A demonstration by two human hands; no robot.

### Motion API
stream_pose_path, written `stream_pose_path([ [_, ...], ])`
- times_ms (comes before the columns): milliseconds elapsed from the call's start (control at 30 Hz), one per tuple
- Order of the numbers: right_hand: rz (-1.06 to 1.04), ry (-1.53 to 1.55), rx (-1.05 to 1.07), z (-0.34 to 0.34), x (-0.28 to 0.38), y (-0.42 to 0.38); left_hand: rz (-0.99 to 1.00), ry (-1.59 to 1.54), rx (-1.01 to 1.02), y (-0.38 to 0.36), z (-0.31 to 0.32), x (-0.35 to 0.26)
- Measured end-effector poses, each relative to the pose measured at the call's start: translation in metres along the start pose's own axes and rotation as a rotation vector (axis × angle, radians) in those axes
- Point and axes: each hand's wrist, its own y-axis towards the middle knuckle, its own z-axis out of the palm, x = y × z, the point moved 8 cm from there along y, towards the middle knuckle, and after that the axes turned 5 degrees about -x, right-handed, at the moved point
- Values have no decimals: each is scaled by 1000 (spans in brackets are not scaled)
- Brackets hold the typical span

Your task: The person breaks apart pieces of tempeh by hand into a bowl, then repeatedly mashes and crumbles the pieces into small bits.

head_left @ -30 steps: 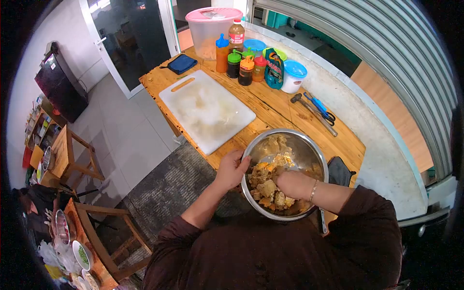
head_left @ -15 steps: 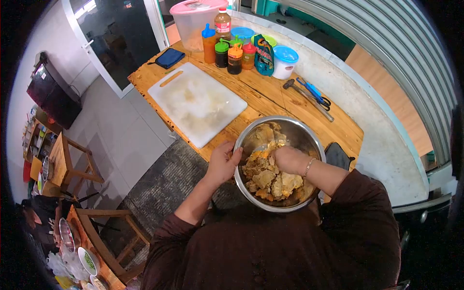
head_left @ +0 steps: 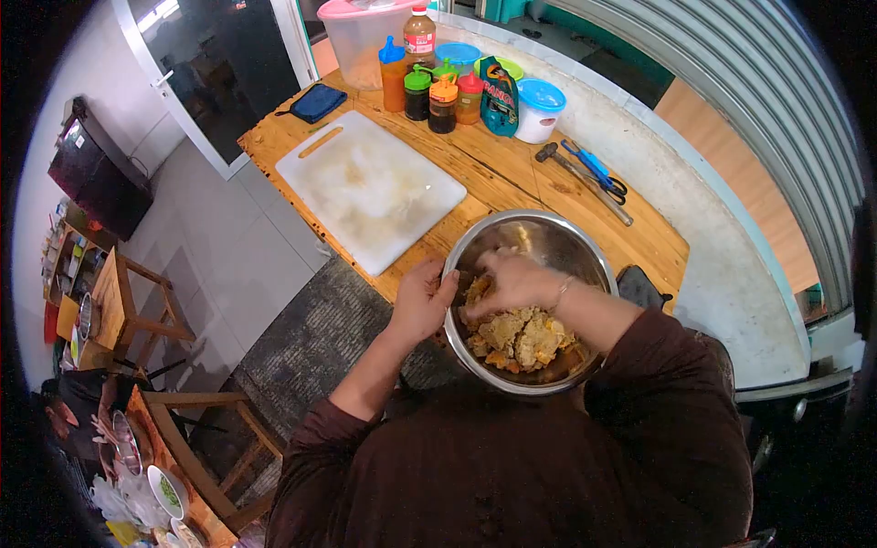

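Note:
My left hand point(head_left: 422, 300) grips the left rim of a steel mixing bowl point(head_left: 598, 265), thumb over the edge. Inside lies a lumpy, tan dough-like mixture point(head_left: 528, 336) with orange bits, heaped toward the near side. My right hand point(head_left: 519, 281), with a bracelet at the wrist, is in the bowl over the mixture's left part. Its fingers are spread and curved downward, slightly blurred, and the fingertips are partly hidden against the mixture. The bowl is at the near edge of the wooden table point(head_left: 512, 187).
A white cutting board point(head_left: 370, 192) lies left of the bowl. Sauce bottles point(head_left: 443, 102), a green pouch point(head_left: 499, 96) and a white tub point(head_left: 540, 110) stand behind. A hammer point(head_left: 585, 183) and blue-handled scissors point(head_left: 598, 171) lie right. Another person's hand point(head_left: 105, 429) shows far left.
My right hand has lifted from the mixture's middle and shifted left, its fingers now spread. The mixture at the bowl's far side is now lower or folded nearer. My left hand stays on the rim.

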Motion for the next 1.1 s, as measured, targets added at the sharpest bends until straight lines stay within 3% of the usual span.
stream_pose_path([
  [133, 16, -180, 344, 14, 47, -30, 2, -18, -24, -1, -4, -4],
  [233, -46, -211, 353, 26, 54, -44, 19, 8, -10, -2, -5, -3],
  [367, -129, -99, 159, 48, 34, -32, 35, -11, -13, -1, -3, -2],
  [567, -141, 111, 26, 3, 17, -22, -12, 0, 10, -2, -4, 0],
  [667, -8, -25, 116, -9, -1, -31, -61, 69, 101, -1, -2, 6],
  [967, 124, -5, 370, -11, -16, -72, 46, 89, -172, -14, -22, 0],
  [1100, 72, -110, 277, 16, 4, -66, -16, 98, -147, -18, -20, 4],
])
